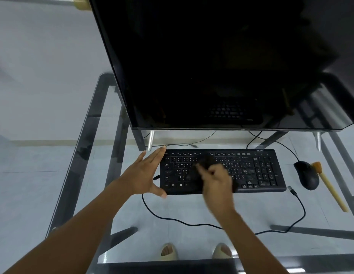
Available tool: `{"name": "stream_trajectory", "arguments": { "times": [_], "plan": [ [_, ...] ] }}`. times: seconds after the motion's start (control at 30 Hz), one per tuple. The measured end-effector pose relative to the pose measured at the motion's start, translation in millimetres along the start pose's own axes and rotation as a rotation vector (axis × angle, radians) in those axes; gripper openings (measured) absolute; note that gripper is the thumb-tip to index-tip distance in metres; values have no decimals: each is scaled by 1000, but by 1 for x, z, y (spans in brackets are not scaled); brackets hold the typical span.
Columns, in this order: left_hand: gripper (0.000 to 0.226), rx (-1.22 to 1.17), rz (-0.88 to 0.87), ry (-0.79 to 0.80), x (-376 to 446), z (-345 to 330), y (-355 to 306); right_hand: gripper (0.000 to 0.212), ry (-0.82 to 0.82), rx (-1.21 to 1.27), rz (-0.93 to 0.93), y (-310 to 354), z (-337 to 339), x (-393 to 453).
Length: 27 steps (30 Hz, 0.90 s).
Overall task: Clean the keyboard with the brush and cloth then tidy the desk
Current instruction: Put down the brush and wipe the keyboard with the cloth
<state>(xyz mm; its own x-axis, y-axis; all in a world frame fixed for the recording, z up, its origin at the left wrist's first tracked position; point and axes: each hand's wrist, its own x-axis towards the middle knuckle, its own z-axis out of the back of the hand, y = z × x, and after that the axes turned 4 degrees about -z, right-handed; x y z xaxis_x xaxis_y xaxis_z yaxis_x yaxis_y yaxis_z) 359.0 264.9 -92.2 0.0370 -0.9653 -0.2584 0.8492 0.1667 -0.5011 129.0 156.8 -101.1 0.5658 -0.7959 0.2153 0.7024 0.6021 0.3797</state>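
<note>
I am looking down on a glass desk (pixel 192 210) whose near edge is running off the bottom of the view, and I am seeing the black keyboard (pixel 257 171) lying across its middle, just in front of a large dark monitor (pixel 211 66) that is filling the upper part and cut off at the top and right. My left hand (pixel 146 175) is spreading open with straight fingers against the keyboard's left end, fingertips reaching its far left corner and thumb at its near left corner. My right hand (pixel 217 180) is hovering or pressing over the middle keys, fingers curled, and it is smeared by motion; it is seeming to hold something dark, perhaps the cloth (pixel 205 165), but the blur and the black keys behind it are making that hard to tell, so I cannot say for sure what it is gripping. The brush (pixel 330 188), with a pale wooden handle and orange bristles, is lying toward the desk's right edge, its bristle end touching or just beside the black mouse (pixel 306 175). A black cable (pixel 182 220) is looping along the desk in front of the keyboard, ending in a loose plug (pixel 291 190) near the keyboard's near right corner. Through the glass, two sandalled feet (pixel 168 252) are showing on the floor.
</note>
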Motion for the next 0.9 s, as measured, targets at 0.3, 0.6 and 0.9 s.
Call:
{"name": "stream_trajectory", "arguments": {
  "times": [0.3,0.6,0.9],
  "plan": [
    [144,17,-3,-42,-7,-1,5,48,220,117,224,52,-19,-22],
    [143,-4,-8,-43,-4,0,1,30,177,118,99,72,-19,-17],
    [141,-19,26,-10,-7,0,3,38,8,63,-186,22,-9,-1]
  ]
}}
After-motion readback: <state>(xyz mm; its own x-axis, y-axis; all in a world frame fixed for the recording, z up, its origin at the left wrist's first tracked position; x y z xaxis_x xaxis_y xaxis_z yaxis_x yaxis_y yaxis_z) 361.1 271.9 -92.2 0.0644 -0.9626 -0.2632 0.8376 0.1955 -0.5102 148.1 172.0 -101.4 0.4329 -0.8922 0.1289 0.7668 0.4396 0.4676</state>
